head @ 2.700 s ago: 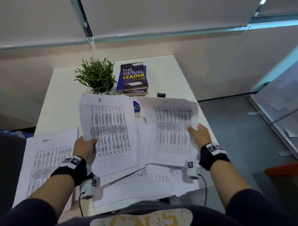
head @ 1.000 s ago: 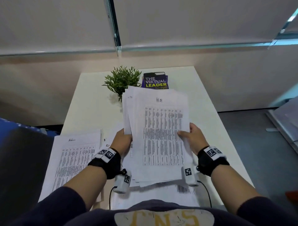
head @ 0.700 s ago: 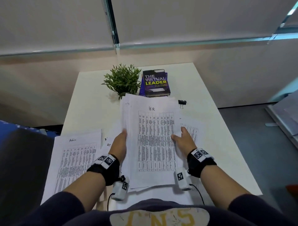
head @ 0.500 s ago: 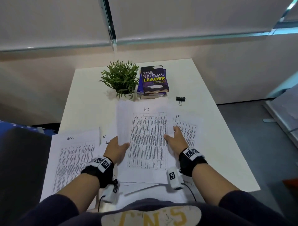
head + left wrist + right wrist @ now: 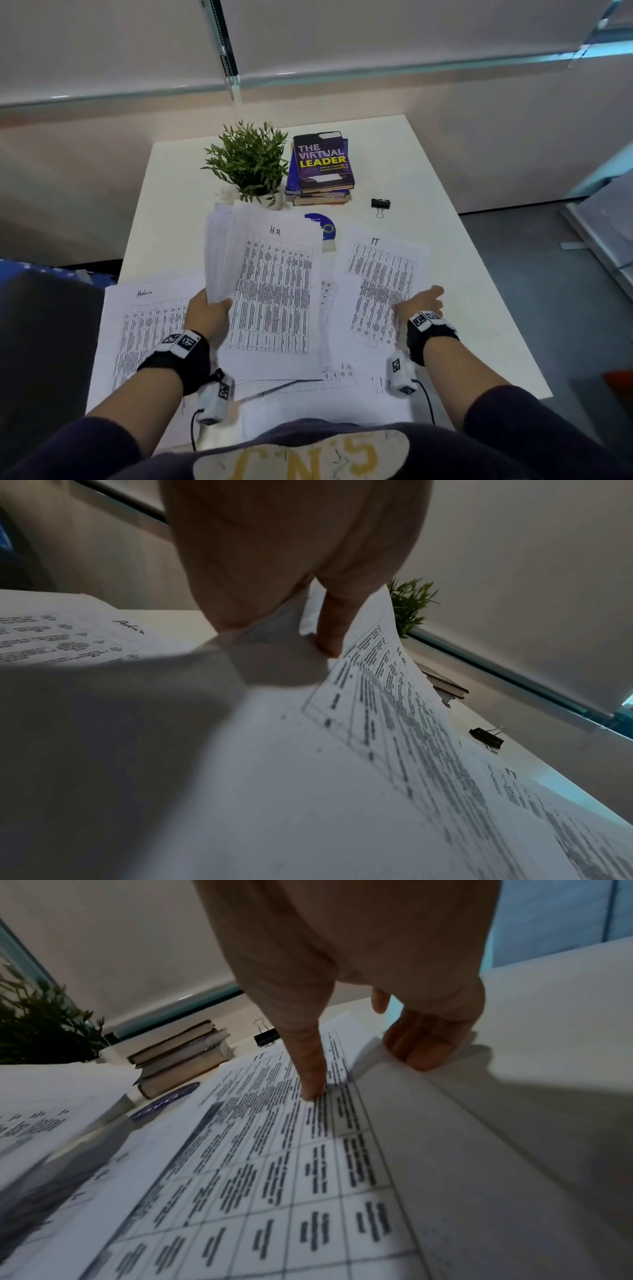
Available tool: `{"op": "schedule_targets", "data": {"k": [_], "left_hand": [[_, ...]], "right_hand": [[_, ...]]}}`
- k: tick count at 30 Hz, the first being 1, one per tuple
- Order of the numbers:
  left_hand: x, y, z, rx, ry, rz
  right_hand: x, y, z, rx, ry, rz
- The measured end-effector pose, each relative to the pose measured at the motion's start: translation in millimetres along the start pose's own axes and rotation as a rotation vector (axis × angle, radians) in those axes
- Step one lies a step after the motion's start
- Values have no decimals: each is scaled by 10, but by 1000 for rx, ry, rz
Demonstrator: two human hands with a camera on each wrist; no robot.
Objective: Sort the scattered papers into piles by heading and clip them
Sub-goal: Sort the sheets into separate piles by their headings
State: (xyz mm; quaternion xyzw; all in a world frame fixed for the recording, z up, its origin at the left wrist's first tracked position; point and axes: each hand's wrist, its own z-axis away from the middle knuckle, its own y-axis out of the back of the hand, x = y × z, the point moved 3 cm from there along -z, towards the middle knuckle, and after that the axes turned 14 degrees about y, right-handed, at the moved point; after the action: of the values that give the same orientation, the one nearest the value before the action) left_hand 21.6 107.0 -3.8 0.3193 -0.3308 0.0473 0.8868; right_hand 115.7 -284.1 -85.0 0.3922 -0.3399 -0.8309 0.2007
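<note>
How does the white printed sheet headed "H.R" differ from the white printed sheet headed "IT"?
The white "H.R" sheet tops a stack lifted off the table, gripped by the left hand; the white "IT" sheet lies flat on the white table, with the right hand at its edge. The H.R sheet sits left, the IT sheet right. Both carry dense printed tables under handwritten headings.

The papers I hold and touch are white: the H.R sheet [image 5: 274, 291] and the IT sheet [image 5: 380, 291] each carry a black grid of dark text rows with a black handwritten heading, and so does the Admin sheet [image 5: 147, 329] at the table's left edge. The table [image 5: 445, 240] is cream-white, the binder clip [image 5: 380, 204] black, the plant [image 5: 248, 159] green. The top book [image 5: 322, 161] is dark purple with white and yellow lettering, and my wrist straps [image 5: 181, 356] are black with black-and-white square markers.
</note>
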Motion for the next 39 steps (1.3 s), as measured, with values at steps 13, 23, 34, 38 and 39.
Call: {"op": "schedule_targets", "data": {"k": [13, 23, 34, 38, 39], "left_hand": [[-30, -57, -32, -3, 21, -43], [-52, -70, -38, -2, 22, -36], [-86, -68, -25, -14, 46, 25], [-90, -60, -8, -8, 58, 38], [-87, -60, -5, -6, 58, 37]], "right_hand": [[-132, 57, 148, 75, 543, 108], [-88, 132, 396, 16, 743, -122], [186, 160, 159, -150, 332, 363], [197, 63, 117, -169, 277, 359], [199, 24, 97, -174, 285, 298]]}}
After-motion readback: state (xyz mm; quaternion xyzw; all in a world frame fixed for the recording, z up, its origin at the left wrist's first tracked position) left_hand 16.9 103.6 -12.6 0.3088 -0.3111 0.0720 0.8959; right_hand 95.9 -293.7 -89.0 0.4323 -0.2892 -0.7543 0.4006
